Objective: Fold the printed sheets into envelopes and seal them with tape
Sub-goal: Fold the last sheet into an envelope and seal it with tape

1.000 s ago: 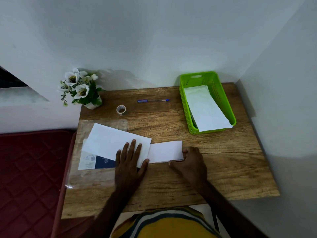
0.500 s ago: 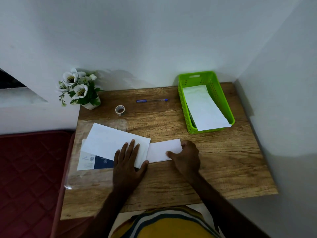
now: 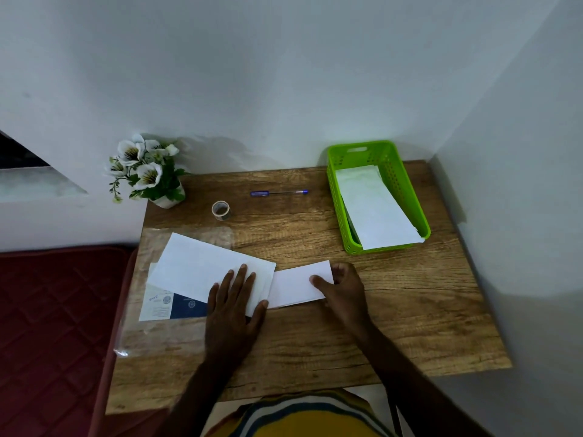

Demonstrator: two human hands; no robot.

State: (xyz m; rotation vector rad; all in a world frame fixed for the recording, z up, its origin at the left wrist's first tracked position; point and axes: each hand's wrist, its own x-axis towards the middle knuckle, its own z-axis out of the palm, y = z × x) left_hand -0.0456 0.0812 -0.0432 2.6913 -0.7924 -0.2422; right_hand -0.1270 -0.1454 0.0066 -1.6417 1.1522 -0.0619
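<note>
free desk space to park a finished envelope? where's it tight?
Bare wood: the right side of the desk, between the green basket and the near edge, right of the right hand. Also the strip between the pen and the sheets. Crowded: the left half, with sheets, clear plastic sleeve, tape roll and left hand.

Bare table right; basket, tape roll behind.

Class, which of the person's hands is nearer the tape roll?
Left. The left hand lies below the tape roll, flat on paper; the right hand sits farther right.
</note>
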